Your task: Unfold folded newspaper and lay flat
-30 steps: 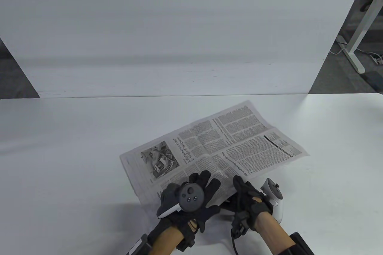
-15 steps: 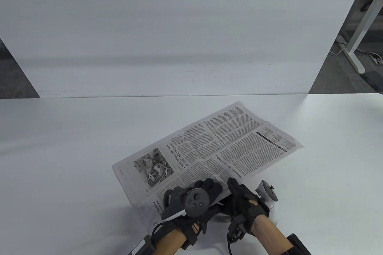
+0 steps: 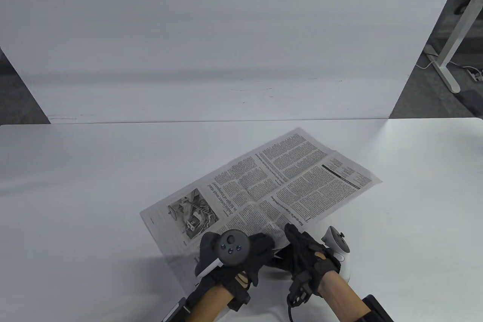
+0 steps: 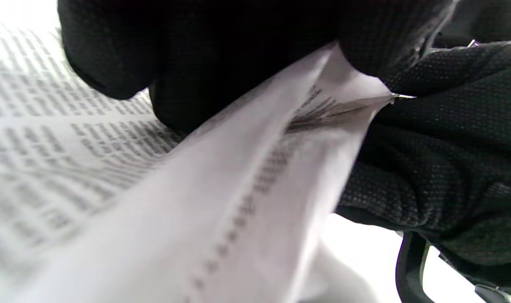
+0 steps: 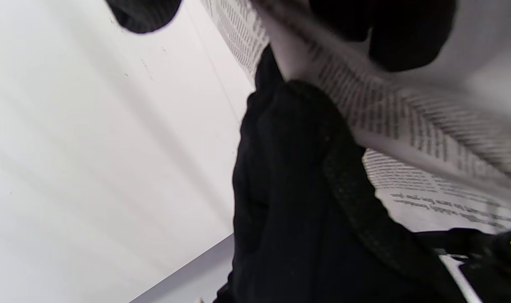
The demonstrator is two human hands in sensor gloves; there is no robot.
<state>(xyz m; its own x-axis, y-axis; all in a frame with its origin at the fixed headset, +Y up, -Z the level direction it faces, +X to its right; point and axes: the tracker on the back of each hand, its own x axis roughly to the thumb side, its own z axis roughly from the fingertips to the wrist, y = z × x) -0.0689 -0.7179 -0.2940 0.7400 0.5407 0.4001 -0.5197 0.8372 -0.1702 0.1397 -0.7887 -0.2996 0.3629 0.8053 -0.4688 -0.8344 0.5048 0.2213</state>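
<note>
The folded newspaper (image 3: 264,186) lies at a slant on the white table (image 3: 75,186), running from near centre to the right. Both gloved hands are at its near edge. My left hand (image 3: 264,244) has its fingers curled over that edge. In the left wrist view its fingers (image 4: 188,63) pinch a raised layer of the newspaper (image 4: 221,202). My right hand (image 3: 294,235) grips the same edge just to the right. In the right wrist view its fingertips (image 5: 406,38) press on a lifted sheet of the newspaper (image 5: 406,113), with gloved fingers under it.
An upright white panel (image 3: 226,35) stands along the table's far edge. Bare table surface stretches to the left and right of the paper. Beyond the panel at the far right are a desk leg (image 3: 449,54) and cables on the floor.
The newspaper has slid a little left and toward me. My left hand's fingers, which lay flat on the page, have curled over the near edge. The right hand shifted slightly left.
</note>
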